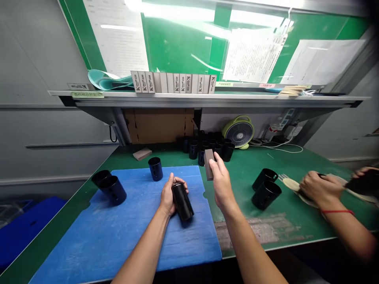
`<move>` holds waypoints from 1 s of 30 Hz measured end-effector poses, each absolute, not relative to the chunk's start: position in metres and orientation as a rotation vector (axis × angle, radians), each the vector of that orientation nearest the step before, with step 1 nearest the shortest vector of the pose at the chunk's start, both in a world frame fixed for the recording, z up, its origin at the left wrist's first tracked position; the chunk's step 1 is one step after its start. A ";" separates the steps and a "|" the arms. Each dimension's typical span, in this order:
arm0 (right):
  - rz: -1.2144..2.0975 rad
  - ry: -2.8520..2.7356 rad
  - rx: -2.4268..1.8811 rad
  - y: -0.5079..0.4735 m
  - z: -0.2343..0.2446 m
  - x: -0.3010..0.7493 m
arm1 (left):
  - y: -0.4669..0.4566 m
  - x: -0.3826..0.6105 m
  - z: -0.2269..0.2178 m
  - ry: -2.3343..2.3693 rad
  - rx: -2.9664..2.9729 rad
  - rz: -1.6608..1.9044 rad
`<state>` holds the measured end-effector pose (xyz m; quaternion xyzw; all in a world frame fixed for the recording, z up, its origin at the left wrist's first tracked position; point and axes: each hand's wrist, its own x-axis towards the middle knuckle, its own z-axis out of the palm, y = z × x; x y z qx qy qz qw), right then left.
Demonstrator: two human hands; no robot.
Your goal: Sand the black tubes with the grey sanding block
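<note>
Gripping a black cylindrical cup (182, 202) above the blue mat (189, 244), the left hand (171, 195) wraps its side, the right hand (222, 183) pinches a sanding block (209, 163) in a narrow hold, and more dark cups (207, 146) stand grouped at the back of the green bench (245, 185).

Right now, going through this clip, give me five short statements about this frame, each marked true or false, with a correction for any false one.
1. The left hand holds a black cylinder over the blue mat. True.
2. The right hand grips a blue cup. False: it holds a grey-brown block.
3. The desk fan sits on the upper shelf. False: it stands on the green bench below that shelf.
4. A co-worker's hand has a red cord at the wrist. True.
5. A dark blue cup stands upright on the mat. True.
</note>
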<state>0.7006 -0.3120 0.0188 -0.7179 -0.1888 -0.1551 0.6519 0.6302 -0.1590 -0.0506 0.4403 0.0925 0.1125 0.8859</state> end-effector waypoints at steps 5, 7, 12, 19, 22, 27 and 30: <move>-0.195 -0.357 -1.627 -0.328 -0.023 0.673 | -0.156 0.629 -0.048 0.136 0.836 0.169; -0.167 -0.397 -1.640 -0.324 -0.032 0.662 | -0.155 0.630 -0.049 0.132 0.824 0.176; -0.276 -0.569 -1.801 -0.306 -0.029 0.644 | -0.158 0.634 -0.055 0.201 0.832 0.270; -0.494 -0.924 -2.170 -0.291 -0.031 0.609 | -0.159 0.638 -0.058 0.315 0.760 0.389; -0.547 -0.930 -2.206 -0.307 -0.049 0.582 | -0.158 0.638 -0.058 0.212 0.843 0.302; -0.587 -0.846 -2.288 -0.299 -0.052 0.580 | -0.153 0.641 -0.062 0.219 0.902 0.339; -0.539 -0.891 -2.262 -0.297 -0.049 0.585 | -0.153 0.642 -0.062 0.216 0.885 0.344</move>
